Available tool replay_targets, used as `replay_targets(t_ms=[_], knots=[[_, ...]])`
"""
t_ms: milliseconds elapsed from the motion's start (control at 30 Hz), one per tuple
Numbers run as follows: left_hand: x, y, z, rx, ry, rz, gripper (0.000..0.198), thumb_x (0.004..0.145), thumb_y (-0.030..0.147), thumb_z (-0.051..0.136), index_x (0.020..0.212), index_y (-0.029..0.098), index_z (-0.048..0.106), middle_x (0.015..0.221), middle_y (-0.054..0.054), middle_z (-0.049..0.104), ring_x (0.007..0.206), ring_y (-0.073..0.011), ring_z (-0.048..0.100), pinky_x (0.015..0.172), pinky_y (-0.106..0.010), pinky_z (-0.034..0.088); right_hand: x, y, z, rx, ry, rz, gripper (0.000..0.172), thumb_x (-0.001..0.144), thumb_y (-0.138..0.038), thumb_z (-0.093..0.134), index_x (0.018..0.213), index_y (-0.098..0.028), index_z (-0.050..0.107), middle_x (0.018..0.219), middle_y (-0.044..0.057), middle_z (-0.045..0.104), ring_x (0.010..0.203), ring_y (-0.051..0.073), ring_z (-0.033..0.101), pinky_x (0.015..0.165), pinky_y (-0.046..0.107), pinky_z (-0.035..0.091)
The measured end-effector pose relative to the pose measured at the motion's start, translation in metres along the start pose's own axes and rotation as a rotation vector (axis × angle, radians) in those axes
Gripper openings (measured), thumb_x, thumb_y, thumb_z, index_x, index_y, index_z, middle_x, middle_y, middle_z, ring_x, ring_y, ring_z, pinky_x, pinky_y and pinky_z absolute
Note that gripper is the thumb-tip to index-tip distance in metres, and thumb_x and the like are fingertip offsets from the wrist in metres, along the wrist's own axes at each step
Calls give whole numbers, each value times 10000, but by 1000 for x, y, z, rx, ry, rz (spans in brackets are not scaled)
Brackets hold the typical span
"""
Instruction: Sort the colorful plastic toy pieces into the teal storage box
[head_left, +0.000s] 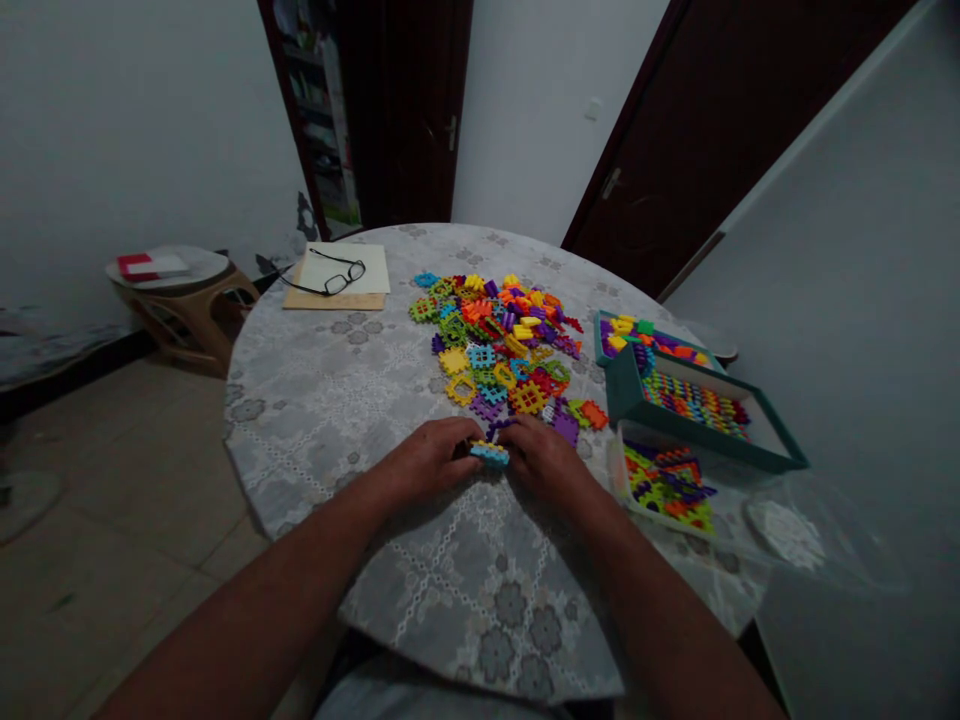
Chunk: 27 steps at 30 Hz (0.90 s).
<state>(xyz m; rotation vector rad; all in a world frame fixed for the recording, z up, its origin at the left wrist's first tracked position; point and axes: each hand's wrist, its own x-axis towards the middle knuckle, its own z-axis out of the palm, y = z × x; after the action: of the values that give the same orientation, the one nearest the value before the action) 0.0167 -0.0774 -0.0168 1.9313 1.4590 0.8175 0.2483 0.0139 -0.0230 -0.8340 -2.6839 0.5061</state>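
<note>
Close to the table's front, my left hand [439,455] is closed on a small joined block of blue and yellow interlocking plastic pieces [489,455]. From the other side my right hand [536,450] holds a purple interlocking piece [501,427] against the top of that block. My fingers partly hide where the parts meet. Just beyond both hands spreads a loose pile of colourful interlocking pieces [480,330], in yellow, green, orange, blue, purple and red. An orange square piece [527,398] and a flat purple piece [566,425] lie nearest my right hand.
On the right stand a teal box [705,425] of coloured pieces, its lid [600,340] with more, and a clear plastic tub [619,470]. Black glasses [337,284] rest on papers at the far left of the round table [300,400]. A stool [199,310] stands beyond.
</note>
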Motion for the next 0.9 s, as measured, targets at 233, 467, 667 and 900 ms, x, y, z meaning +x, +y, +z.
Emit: replay_targets(t_ms=[233,467,667,900], knots=[[4,-4,4,62,72,-9,111,934,200,698,1041,215,726,990,-41,735,923,-213,678,844,-331,500,-2,3,7,51,119,104,146,1071,-207,540,1117,-222,678,929,50,737,813,202,670,727,274,444],[7,-8,8,33,191,39,172,917,199,704,1084,225,735,1022,-46,745,949,-221,697,914,-367,550,-1,2,5,215,147,94,282,993,-151,613,1250,-229,698,1136,78,807,1009,231,749,897,325,530],[6,-10,11,-14,257,-9,369,876,161,709,1238,234,712,1119,-50,760,950,-209,715,906,-366,577,0,-2,3,314,143,111,292,974,-150,620,1229,-234,734,1117,57,817,1007,225,757,909,322,543],[8,-13,10,-8,210,27,364,894,185,700,1251,250,737,1190,-66,772,1095,-238,724,1019,-407,567,-2,2,-2,394,56,51,401,887,-71,569,1201,-232,760,1110,29,818,1027,205,746,942,309,541]])
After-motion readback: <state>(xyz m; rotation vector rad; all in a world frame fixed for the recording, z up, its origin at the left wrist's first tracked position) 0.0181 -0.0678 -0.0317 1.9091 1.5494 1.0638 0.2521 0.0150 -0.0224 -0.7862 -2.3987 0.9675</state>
